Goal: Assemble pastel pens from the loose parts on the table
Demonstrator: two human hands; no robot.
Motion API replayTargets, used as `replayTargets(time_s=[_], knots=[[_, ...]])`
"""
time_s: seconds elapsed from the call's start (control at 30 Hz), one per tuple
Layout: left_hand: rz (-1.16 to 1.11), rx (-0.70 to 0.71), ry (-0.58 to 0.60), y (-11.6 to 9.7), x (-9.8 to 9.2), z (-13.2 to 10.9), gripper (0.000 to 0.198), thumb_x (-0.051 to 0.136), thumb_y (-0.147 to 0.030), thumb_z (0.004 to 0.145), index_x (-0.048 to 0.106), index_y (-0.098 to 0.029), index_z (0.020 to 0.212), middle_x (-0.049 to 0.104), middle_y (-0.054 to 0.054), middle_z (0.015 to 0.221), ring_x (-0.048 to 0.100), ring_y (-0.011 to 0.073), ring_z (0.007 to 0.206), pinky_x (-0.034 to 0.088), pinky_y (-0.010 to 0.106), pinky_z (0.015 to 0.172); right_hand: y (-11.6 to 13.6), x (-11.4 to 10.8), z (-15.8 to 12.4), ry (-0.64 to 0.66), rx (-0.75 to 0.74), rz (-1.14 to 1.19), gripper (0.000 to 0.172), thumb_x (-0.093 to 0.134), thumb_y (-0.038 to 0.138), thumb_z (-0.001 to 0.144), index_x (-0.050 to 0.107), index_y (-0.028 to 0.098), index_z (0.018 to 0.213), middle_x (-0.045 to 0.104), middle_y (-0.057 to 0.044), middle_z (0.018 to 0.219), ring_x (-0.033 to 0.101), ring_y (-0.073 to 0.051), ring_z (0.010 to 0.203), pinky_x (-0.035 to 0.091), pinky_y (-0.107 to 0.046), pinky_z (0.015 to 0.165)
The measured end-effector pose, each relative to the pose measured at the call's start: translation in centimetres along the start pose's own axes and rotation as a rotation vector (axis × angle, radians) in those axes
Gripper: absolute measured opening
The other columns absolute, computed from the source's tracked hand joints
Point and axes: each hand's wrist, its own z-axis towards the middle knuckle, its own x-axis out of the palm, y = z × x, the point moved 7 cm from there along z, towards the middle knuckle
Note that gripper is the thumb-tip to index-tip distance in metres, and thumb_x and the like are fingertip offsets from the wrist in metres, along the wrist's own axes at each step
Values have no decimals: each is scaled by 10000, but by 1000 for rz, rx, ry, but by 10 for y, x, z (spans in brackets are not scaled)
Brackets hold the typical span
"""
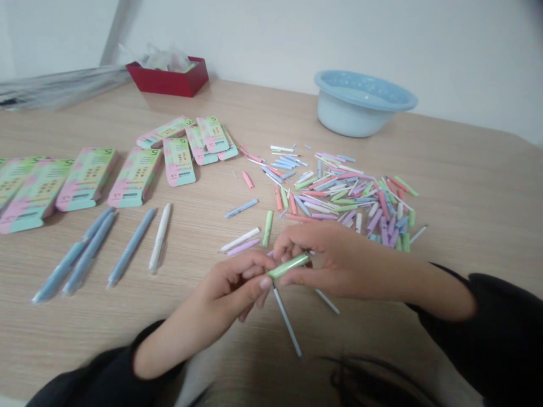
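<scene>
Two hands meet on one light-green pen barrel (pixel 291 265), which lies tilted between them: the left hand (pixel 237 285) has thumb and fingers closed on its lower end, and the right hand (pixel 335 260) pinches its upper end. Just below the grip a thin white refill (pixel 287 322) slants toward the wearer; whether fingers hold it or it lies loose, I cannot tell. Just beyond the grip lie a short green piece (pixel 267 228), a white piece (pixel 240 240) and a purple piece (pixel 244 247). Farther out, beyond the right hand, spreads a mixed heap of colored pen parts (pixel 339 198), with a blue basin (pixel 360 113) behind it. Left of the grip rest three blue pens (pixel 132 247) and a white pen (pixel 160 237), with printed cartons (pixel 87 178) past them and a red box (pixel 169 83) farther back.
</scene>
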Motion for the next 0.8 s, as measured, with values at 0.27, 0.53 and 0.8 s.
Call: replayTargets(time_s=[0.27, 0.53, 0.8], knots=[[724, 51, -347, -12, -77, -6, 285, 451, -375, 986, 655, -188, 914, 665, 18, 731, 631, 189, 682, 465, 285, 668, -79, -51, -12, -199, 201, -305, 190, 532, 220, 940, 713, 162, 944, 721, -54, 852, 637, -182, 757, 433, -304, 699], [609, -13, -385, -20, -83, -12, 315, 445, -436, 980, 617, -230, 814, 547, -36, 619, 553, 165, 563, 461, 232, 539, -112, -59, 5, -188, 223, -497, 267, 499, 179, 936, 737, 142, 1051, 759, -113, 979, 672, -231, 853, 451, -329, 761], [610, 31, -267, -12, -71, -8, 316, 492, -397, 976, 678, -237, 777, 711, -2, 702, 671, 178, 670, 526, 213, 641, -104, -33, 38, 10, 27, -409, 171, 572, 146, 931, 742, 134, 942, 685, -98, 940, 622, -215, 869, 449, -330, 824]])
